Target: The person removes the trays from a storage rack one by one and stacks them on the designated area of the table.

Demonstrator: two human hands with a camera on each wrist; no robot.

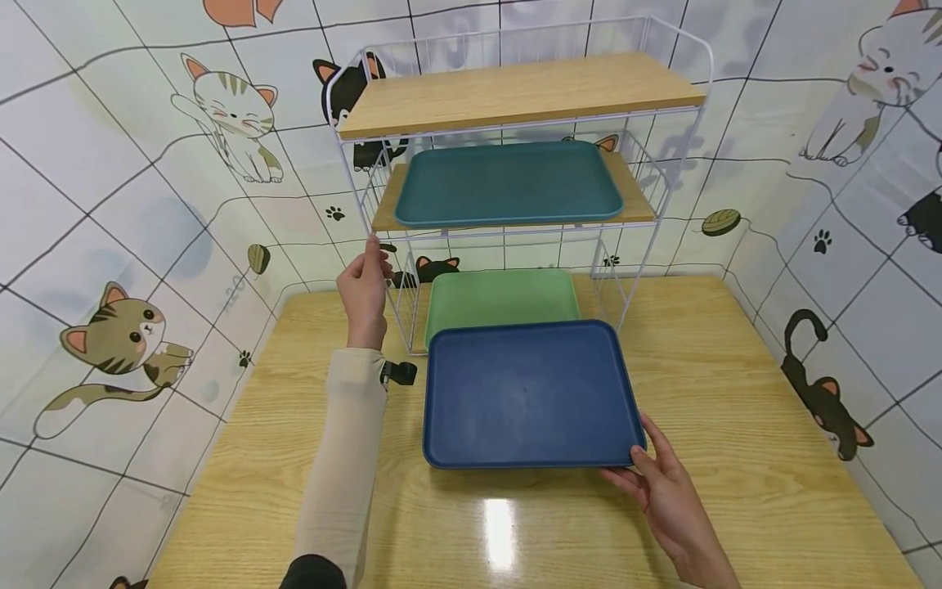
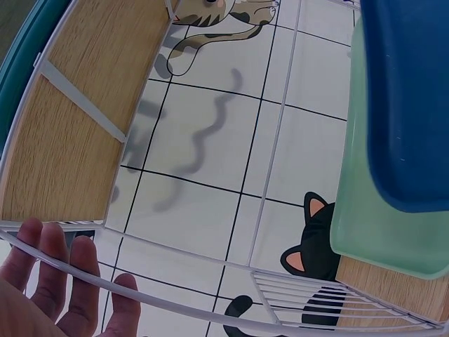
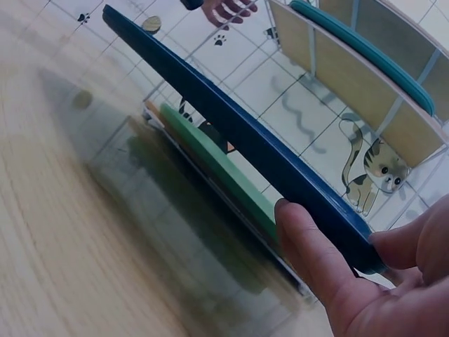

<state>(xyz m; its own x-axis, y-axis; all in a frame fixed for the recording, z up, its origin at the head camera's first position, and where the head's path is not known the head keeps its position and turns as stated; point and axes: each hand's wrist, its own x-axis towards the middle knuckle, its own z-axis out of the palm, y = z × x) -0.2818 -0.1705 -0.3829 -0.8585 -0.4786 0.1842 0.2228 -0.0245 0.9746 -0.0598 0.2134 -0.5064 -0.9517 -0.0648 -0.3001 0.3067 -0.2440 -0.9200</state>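
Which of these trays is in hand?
The blue tray, gripped by the right hand; the teal tray sits on the middle shelf, the green tray on the bottom shelf.

Premises: a small indoor tabletop station in a recess; whether home, shop or staged workplace cannot be established. Evidence: a white wall covering (image 1: 59,221), gridded like tile and printed with cartoon cats (image 1: 128,343) and paw prints (image 1: 334,213), lines the back and both sides of a wood-grain table (image 1: 243,491). By the back wall stands a white wire rack (image 1: 637,196) with wooden shelves (image 1: 522,94), bearing flat teal (image 1: 508,184) and green (image 1: 508,296) trays.
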